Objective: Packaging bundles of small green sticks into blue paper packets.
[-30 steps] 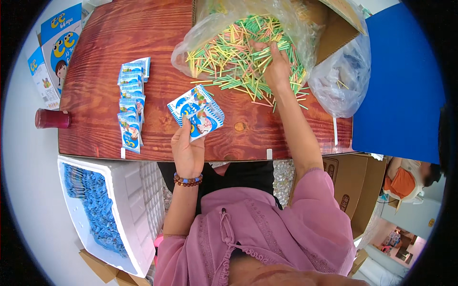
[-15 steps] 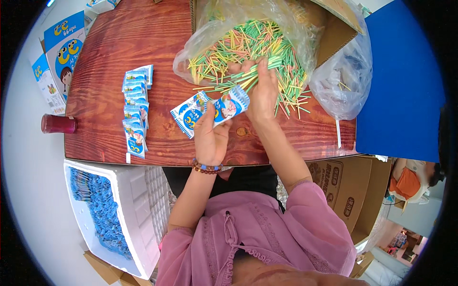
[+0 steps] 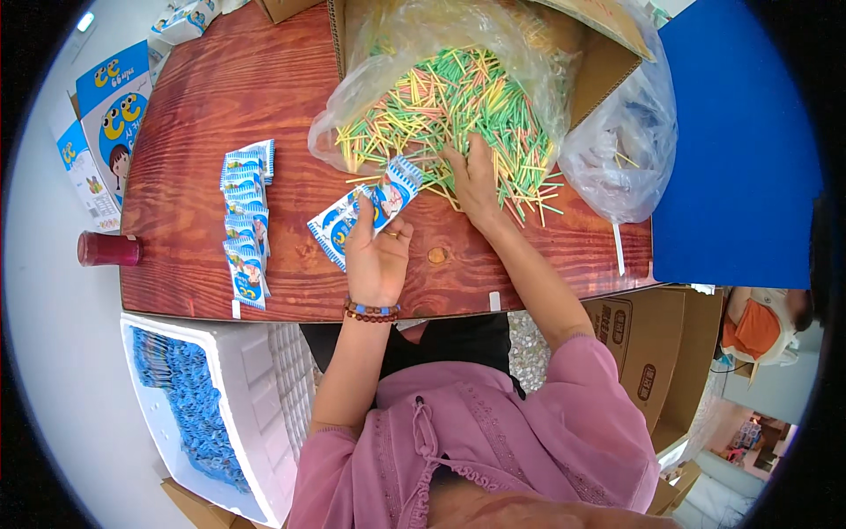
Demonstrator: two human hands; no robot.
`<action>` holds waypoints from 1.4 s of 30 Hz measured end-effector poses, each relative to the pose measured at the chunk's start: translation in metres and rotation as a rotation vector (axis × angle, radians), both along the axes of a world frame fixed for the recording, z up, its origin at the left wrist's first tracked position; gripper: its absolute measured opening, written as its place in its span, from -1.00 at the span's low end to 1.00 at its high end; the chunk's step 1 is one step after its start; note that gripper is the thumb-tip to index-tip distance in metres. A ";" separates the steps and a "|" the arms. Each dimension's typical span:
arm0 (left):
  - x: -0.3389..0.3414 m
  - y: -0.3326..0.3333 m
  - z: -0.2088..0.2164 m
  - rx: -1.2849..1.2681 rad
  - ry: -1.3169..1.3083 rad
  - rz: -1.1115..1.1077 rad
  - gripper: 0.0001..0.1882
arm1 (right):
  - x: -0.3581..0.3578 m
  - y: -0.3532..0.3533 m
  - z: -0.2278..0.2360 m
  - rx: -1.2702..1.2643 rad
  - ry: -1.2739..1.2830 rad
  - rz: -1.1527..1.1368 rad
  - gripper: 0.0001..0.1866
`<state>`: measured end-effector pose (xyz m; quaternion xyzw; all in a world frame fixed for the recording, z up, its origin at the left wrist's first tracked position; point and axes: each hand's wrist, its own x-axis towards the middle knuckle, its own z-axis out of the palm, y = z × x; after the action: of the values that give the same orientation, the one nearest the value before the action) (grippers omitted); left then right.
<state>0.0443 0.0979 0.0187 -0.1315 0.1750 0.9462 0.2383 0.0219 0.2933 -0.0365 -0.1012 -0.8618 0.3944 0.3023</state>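
Left fingers [image 3: 360, 225] pinch packets [image 3: 397, 187] over bare table [image 3: 304, 176] inside its edge; right fingers [image 3: 478, 167] sit among sticks [image 3: 454, 97], grip unclear.

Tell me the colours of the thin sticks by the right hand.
The thin sticks are green, yellow and pink, clearest in the head view.

Sticks [image 3: 507, 101] are green, yellow and pink; packets [image 3: 333, 231] are blue and white with striped ends.

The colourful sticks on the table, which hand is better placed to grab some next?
Probably the right hand: it reaches the near side of the colourful sticks. The left hand is farther from them and already busy holding blue-and-white packets.
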 end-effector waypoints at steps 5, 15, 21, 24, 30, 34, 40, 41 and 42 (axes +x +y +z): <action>0.003 -0.001 -0.005 -0.011 -0.061 -0.010 -0.81 | 0.002 -0.010 0.005 -0.024 0.108 -0.002 -0.88; 0.004 -0.015 -0.003 -0.023 -0.041 0.006 -0.80 | 0.010 0.015 0.027 -0.801 0.033 0.303 -0.89; 0.005 -0.013 -0.004 -0.012 -0.037 0.009 -0.81 | 0.012 0.018 0.018 0.008 -0.128 0.219 -0.88; 0.007 -0.011 -0.009 -0.013 -0.027 -0.003 -0.82 | 0.009 0.017 0.025 -0.309 -0.059 0.226 -0.85; 0.007 -0.003 -0.010 -0.088 0.043 0.040 -0.83 | 0.007 -0.007 0.077 -1.274 0.352 0.409 -0.84; 0.009 0.008 -0.005 -0.185 0.090 0.094 -0.84 | 0.014 -0.039 0.095 -1.409 0.498 0.576 -0.86; 0.010 0.001 -0.006 -0.207 0.088 0.099 -0.83 | 0.016 -0.073 0.106 -1.354 0.647 0.570 -0.84; 0.010 0.000 -0.006 -0.210 0.072 0.101 -0.83 | 0.015 -0.076 0.104 -1.321 0.651 0.545 -0.83; 0.010 0.000 -0.006 -0.209 0.070 0.105 -0.83 | 0.015 -0.079 0.104 -1.321 0.646 0.548 -0.83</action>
<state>0.0543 0.0980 0.0128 -0.1315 0.2736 0.9380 0.1672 0.0372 0.2138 0.0673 0.0759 -0.3120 0.8958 0.3072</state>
